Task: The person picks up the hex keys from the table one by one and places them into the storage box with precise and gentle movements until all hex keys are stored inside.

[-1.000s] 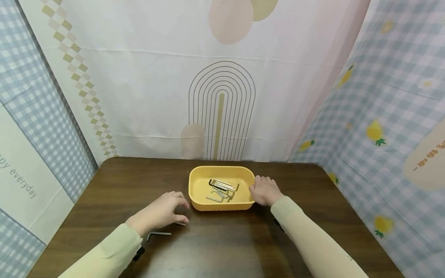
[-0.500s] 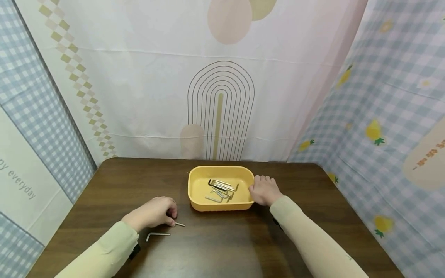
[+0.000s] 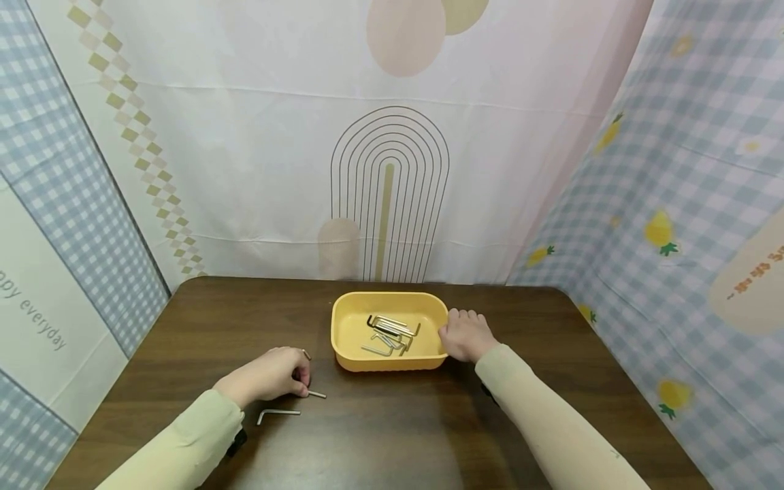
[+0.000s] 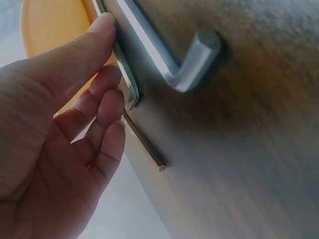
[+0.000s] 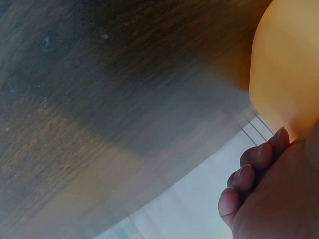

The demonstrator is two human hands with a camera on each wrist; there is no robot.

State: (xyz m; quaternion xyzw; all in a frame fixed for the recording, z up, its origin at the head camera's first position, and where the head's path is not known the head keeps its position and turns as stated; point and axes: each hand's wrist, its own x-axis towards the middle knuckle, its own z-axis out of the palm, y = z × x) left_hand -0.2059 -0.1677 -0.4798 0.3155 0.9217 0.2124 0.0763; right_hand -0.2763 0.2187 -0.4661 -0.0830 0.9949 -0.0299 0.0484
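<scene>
In the head view my left hand [image 3: 269,374] is low over the table, left of a yellow tray [image 3: 389,365]. Its thumb and fingertips pinch a silver hex key [image 4: 130,82], whose long end sticks out to the right. A second hex key [image 3: 282,412] lies nearer to me on the wood, its short arm bent toward me. Beyond the fingers a third key [image 4: 147,144] shows, partly hidden by them. My right hand [image 3: 468,337] grips the tray's right end at the rim, several fingers [image 5: 256,157] curled by the outer wall.
Inside the tray several hex keys [image 3: 392,333] lie in a loose pile, one of them black. The brown wooden table [image 3: 392,435] ends against a patterned cloth [image 3: 275,170] at the back. More checked cloth hangs at both sides.
My left hand has drawn back left from beside the tray, and its spread fingers have closed on a hex key. The right hand stays on the tray.
</scene>
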